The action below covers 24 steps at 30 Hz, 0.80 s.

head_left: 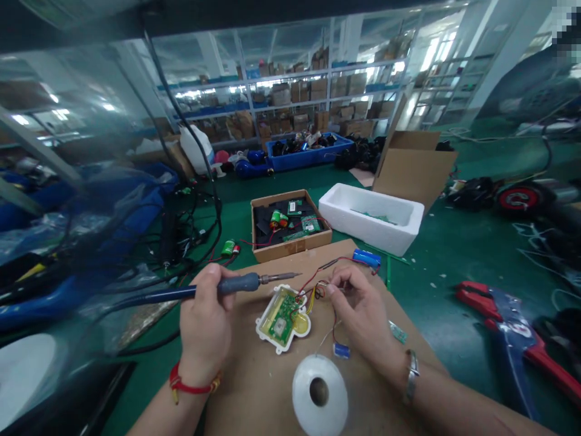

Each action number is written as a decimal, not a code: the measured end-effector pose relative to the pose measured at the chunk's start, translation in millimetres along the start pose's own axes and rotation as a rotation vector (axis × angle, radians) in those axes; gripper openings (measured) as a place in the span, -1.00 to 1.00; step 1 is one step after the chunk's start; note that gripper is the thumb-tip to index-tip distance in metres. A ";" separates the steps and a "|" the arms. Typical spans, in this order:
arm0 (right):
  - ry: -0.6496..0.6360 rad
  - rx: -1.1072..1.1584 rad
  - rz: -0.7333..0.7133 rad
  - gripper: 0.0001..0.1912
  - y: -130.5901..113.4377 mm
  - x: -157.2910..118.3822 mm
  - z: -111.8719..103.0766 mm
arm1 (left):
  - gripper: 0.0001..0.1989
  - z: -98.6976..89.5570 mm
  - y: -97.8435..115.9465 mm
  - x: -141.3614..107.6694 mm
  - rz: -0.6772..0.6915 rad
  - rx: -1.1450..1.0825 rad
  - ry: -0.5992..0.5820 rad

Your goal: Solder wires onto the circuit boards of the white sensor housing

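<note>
My left hand is closed around the dark blue handle of a soldering iron, whose bare tip points right above a small circuit board. That green circuit board sits in a white-rimmed housing on the cardboard, with red, black and yellow wires leaving it. Just right of the housing, my right hand pinches thin wire ends; which strands are between the fingertips I cannot tell. Red and black leads run to a blue cylindrical battery and a smaller blue cell. A white spool lies nearer me, a thin strand rising from it.
A cardboard tray of boards and batteries and a white foam box stand behind the cardboard sheet. Red-and-blue pliers lie right. Black cables hang at left. Beyond is a blue bin of parts.
</note>
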State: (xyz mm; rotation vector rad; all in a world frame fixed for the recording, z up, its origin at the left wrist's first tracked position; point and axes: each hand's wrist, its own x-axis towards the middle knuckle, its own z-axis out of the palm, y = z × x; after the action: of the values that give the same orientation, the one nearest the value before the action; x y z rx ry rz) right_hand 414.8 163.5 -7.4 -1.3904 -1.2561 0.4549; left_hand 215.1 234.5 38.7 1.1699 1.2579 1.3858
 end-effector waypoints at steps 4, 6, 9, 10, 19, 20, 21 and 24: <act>-0.009 0.022 0.022 -0.88 -0.6 1.3 0.7 | -0.66 2.1 -1.6 2.0 0.018 0.043 -0.031; -0.008 0.043 0.034 -0.86 0.5 1.4 1.5 | -0.66 -0.3 -2.8 0.9 0.018 0.057 -0.050; 0.007 0.086 0.073 -0.86 2.6 0.0 3.1 | -0.65 -0.9 -5.5 -4.5 0.044 0.059 -0.074; 0.010 0.101 0.090 -0.85 3.0 -0.8 3.8 | -0.65 0.4 -7.1 -7.5 0.087 0.073 -0.092; 0.060 0.118 0.164 -0.77 0.1 -3.9 3.1 | -0.76 20.9 -22.6 -38.9 0.710 0.514 -0.493; 0.069 0.121 0.165 -0.77 0.3 -3.6 2.7 | -0.75 21.1 -22.3 -40.5 0.751 0.576 -0.512; 0.078 0.125 0.165 -0.77 0.8 -3.4 2.5 | -0.75 20.9 -21.9 -41.4 0.776 0.628 -0.523; 0.096 0.136 0.163 -0.77 2.9 -2.6 2.9 | -0.76 20.3 -21.4 -41.4 0.809 0.700 -0.523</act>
State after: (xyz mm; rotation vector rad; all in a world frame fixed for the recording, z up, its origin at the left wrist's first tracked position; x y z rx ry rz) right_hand 412.7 163.3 -11.8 -1.3869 -1.0198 0.5678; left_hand 241.8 198.2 15.1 2.5367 0.9154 1.0221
